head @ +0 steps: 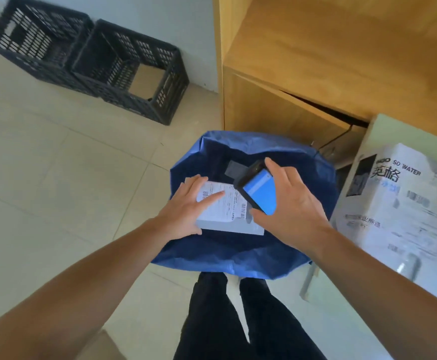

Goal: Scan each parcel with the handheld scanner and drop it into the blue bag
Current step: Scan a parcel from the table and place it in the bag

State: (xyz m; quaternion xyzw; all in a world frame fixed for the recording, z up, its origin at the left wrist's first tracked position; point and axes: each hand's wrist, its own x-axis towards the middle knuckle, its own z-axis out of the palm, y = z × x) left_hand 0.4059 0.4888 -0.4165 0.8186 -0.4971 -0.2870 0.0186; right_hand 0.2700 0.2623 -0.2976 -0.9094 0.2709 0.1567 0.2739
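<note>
A flat grey parcel (227, 224) with a white shipping label hangs over the open mouth of the blue bag (238, 258), which stands on the floor in front of my legs. My left hand (186, 206) grips the parcel's left edge, fingers lying across the label. The black handheld scanner (257, 190), its screen lit blue, is in my right hand (290, 203), just above the parcel's right end. A dark item lies deep inside the bag.
A wooden cabinet (316, 74) stands behind the bag. A large white carton (399, 203) printed with water branding sits at the right. Two black plastic crates (95, 61) rest against the far wall on the tiled floor. A brown box corner shows at the bottom left.
</note>
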